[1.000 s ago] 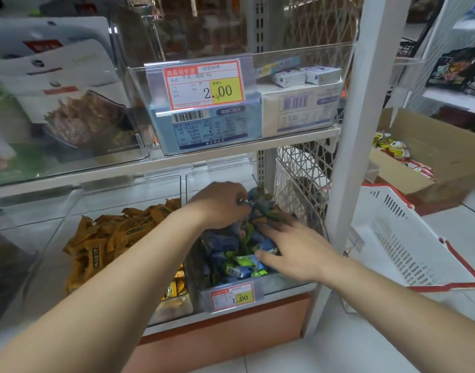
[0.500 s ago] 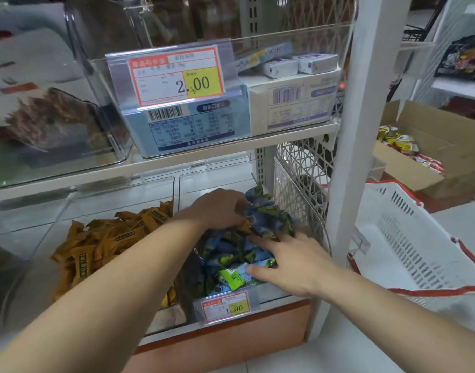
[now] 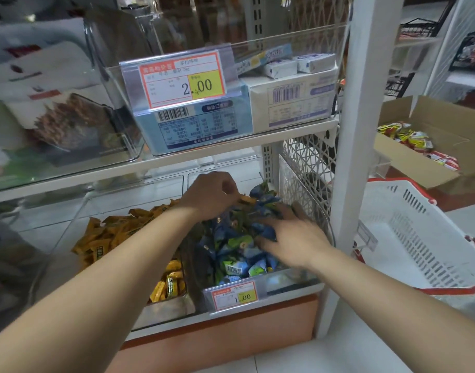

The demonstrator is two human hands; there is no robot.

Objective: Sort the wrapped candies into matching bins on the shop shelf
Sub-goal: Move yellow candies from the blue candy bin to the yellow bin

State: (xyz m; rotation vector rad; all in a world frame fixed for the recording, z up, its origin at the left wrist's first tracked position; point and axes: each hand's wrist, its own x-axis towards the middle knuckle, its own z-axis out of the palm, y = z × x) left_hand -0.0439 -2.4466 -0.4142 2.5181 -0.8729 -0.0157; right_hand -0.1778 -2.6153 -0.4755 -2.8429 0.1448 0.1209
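Sorting at the bottom shelf: a single orange-wrapped candy [image 3: 247,199] shows at the fingertips of the left hand [image 3: 210,195]. It sits just above the heap of blue-and-green candies [image 3: 231,254] in the end bin [image 3: 284,280], at the right end of the bottom shelf [image 3: 177,323]. A second ago that hand was knuckle-down in the heap with no orange plainly showing; now its curled fingers pinch the stray by one end. The right hand [image 3: 295,239] has slid toward the bin's back right corner and lies flat, fingers spread, pressing on the blue wrappers and gripping nothing.

From where I stand, that reads as a misfiled piece found and drawn out (the step begun, not finished). By colour it belongs with the orange candies [image 3: 117,230] in the neighbouring bin [image 3: 166,302], just to the left on the same shelf.

The candy's long axis runs roughly along the shelf. Its free end points right, toward the white mesh side panel [image 3: 306,168], and dips slightly; the other end is hidden in the fingers.

A price tag [image 3: 235,296] is clipped to the end bin's front wall. Beyond the shelf's right end a white basket [image 3: 419,238] sits tilted, and behind it is an open cardboard box [image 3: 446,122] of red-and-yellow packets.
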